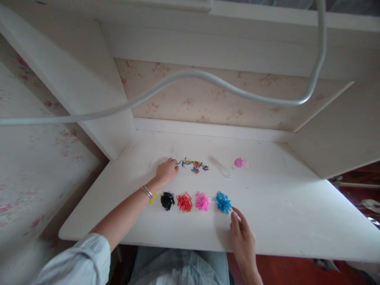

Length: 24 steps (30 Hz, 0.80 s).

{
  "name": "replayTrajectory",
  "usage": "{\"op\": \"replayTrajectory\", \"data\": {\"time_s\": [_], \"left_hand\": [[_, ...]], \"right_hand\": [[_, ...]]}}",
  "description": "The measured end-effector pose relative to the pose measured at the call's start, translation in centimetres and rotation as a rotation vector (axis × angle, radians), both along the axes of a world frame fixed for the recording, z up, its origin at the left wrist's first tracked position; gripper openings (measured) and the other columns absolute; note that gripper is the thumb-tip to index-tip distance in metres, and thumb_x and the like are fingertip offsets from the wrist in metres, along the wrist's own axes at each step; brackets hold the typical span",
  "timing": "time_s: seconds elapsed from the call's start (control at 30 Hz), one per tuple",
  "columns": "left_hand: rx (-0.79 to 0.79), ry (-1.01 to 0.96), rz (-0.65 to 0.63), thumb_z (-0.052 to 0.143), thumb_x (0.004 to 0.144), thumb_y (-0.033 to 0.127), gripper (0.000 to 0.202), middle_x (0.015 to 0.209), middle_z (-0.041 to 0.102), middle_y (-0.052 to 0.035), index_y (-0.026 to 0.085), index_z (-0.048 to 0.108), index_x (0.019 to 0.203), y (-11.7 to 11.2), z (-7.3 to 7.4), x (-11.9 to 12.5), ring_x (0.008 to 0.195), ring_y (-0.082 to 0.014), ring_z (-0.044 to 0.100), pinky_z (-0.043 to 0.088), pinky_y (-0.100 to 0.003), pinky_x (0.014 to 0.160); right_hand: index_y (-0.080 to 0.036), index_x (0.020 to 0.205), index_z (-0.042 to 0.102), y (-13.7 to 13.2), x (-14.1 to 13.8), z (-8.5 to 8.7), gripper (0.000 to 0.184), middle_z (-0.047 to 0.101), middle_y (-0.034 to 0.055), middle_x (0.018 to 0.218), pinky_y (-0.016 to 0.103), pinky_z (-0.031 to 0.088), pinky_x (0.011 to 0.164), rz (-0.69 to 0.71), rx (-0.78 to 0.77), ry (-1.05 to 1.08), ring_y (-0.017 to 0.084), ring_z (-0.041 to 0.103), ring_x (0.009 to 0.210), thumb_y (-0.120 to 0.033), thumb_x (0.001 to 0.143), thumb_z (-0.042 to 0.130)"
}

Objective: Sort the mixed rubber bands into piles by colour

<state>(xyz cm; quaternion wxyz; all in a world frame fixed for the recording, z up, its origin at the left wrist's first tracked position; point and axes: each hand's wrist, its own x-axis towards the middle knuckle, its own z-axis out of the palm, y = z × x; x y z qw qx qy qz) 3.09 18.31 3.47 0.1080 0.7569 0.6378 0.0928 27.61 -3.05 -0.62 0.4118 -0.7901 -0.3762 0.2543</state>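
Note:
Small coloured rubber bands lie on a white desk (pixel 282 206). A mixed pile (pixel 194 165) sits at the middle back. My left hand (pixel 166 170) rests just left of it, fingers curled and pinching at its edge. In front lie sorted piles: yellow (pixel 153 198), partly hidden by my wrist, black (pixel 167 200), red (pixel 184 202), pink (pixel 202 200) and blue (pixel 223 202). My right hand (pixel 242 233) lies near the front edge, fingers stretched toward the blue pile, holding nothing.
A clear plastic bag (pixel 220 166) and a pink lid-like piece (pixel 240 162) lie right of the mixed pile. White shelf walls (pixel 97 99) enclose the desk on both sides. A grey cable (pixel 208 79) hangs across the view.

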Motion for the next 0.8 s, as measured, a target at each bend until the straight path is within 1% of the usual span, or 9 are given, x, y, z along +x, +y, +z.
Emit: {"op": "replayTrajectory", "data": {"time_s": [0.1, 0.2, 0.3, 0.37, 0.47, 0.57, 0.63, 0.73, 0.8], "left_hand": [[-0.002, 0.028, 0.010, 0.036, 0.090, 0.028, 0.030, 0.110, 0.056, -0.0107, 0.015, 0.058, 0.106, 1.0, -0.5, 0.4, 0.089, -0.0186, 0.059, 0.042, -0.029, 0.076], [-0.006, 0.040, 0.007, 0.031, 0.092, 0.027, 0.032, 0.107, 0.055, -0.0115, 0.013, 0.059, 0.101, 1.3, -0.7, 0.3, 0.088, -0.0185, 0.059, 0.042, -0.029, 0.076], [-0.009, 0.041, -0.004, 0.033, 0.091, 0.025, 0.029, 0.106, 0.056, -0.0099, 0.014, 0.059, 0.097, 1.1, -0.6, 0.1, 0.086, -0.0172, 0.059, 0.042, -0.029, 0.074], [-0.005, 0.035, -0.011, 0.034, 0.091, 0.026, 0.027, 0.106, 0.056, -0.0086, 0.016, 0.059, 0.096, 0.5, -0.3, -0.2, 0.085, -0.0171, 0.059, 0.042, -0.028, 0.073], [0.001, 0.016, -0.028, 0.034, 0.091, 0.028, 0.026, 0.106, 0.057, -0.0064, 0.019, 0.058, 0.096, -1.3, 0.4, -1.2, 0.088, -0.0163, 0.058, 0.042, -0.027, 0.073], [-0.009, -0.004, -0.060, 0.035, 0.091, 0.028, 0.023, 0.103, 0.058, -0.0034, 0.020, 0.057, 0.093, -4.1, 1.0, -2.6, 0.086, -0.0135, 0.059, 0.041, -0.024, 0.073], [-0.020, -0.009, -0.081, 0.035, 0.091, 0.027, 0.022, 0.101, 0.059, -0.0017, 0.021, 0.057, 0.091, -6.1, 1.4, -3.5, 0.081, -0.0121, 0.059, 0.041, -0.023, 0.071], [-0.043, 0.026, -0.139, 0.035, 0.091, 0.028, 0.021, 0.098, 0.058, -0.0013, 0.022, 0.055, 0.090, -8.5, 1.7, -4.8, 0.074, -0.0119, 0.060, 0.039, -0.024, 0.065], [-0.068, 0.081, -0.193, 0.034, 0.092, 0.027, 0.021, 0.098, 0.056, -0.0023, 0.022, 0.054, 0.093, -9.3, 2.0, -5.3, 0.069, -0.0117, 0.059, 0.038, -0.024, 0.061]], "right_hand": [[-0.020, 0.114, 0.058, -0.3, 0.2, -0.6, 0.055, 0.063, 0.0006, 0.071, 0.022, 0.040, 0.060, 0.035, -0.019, -0.021, 0.015, 0.056, 0.065, -0.061, 0.083, 0.039], [-0.019, 0.113, 0.059, -0.6, 0.4, -1.0, 0.054, 0.063, 0.0015, 0.073, 0.023, 0.040, 0.061, 0.043, -0.013, -0.035, 0.015, 0.056, 0.067, -0.060, 0.083, 0.039], [-0.019, 0.112, 0.059, -0.5, 0.5, -1.1, 0.054, 0.065, 0.0022, 0.077, 0.023, 0.040, 0.062, 0.035, -0.013, -0.043, 0.015, 0.057, 0.068, -0.060, 0.083, 0.039], [-0.020, 0.112, 0.059, -0.5, 0.5, -1.0, 0.053, 0.066, 0.0021, 0.078, 0.022, 0.040, 0.062, 0.039, -0.022, -0.043, 0.015, 0.057, 0.068, -0.060, 0.083, 0.039], [-0.020, 0.112, 0.060, -0.5, 0.5, -1.0, 0.052, 0.067, 0.0038, 0.087, 0.022, 0.041, 0.065, 0.048, -0.018, -0.028, 0.016, 0.059, 0.075, -0.059, 0.083, 0.041], [-0.020, 0.111, 0.060, -0.5, 0.5, -1.0, 0.051, 0.066, 0.0058, 0.096, 0.023, 0.041, 0.070, 0.046, -0.006, -0.004, 0.018, 0.059, 0.085, -0.059, 0.082, 0.042], [-0.020, 0.111, 0.061, -0.4, 0.6, -1.1, 0.051, 0.066, 0.0062, 0.099, 0.023, 0.041, 0.072, 0.046, -0.008, 0.009, 0.019, 0.058, 0.088, -0.058, 0.082, 0.043], [-0.019, 0.109, 0.062, -0.1, 0.7, -1.2, 0.053, 0.066, 0.0066, 0.097, 0.024, 0.042, 0.070, 0.030, -0.002, 0.033, 0.019, 0.058, 0.084, -0.060, 0.080, 0.045], [-0.018, 0.107, 0.063, 0.1, 0.8, -1.2, 0.055, 0.066, 0.0068, 0.094, 0.024, 0.042, 0.068, 0.015, 0.008, 0.062, 0.018, 0.058, 0.079, -0.062, 0.077, 0.046]]}}
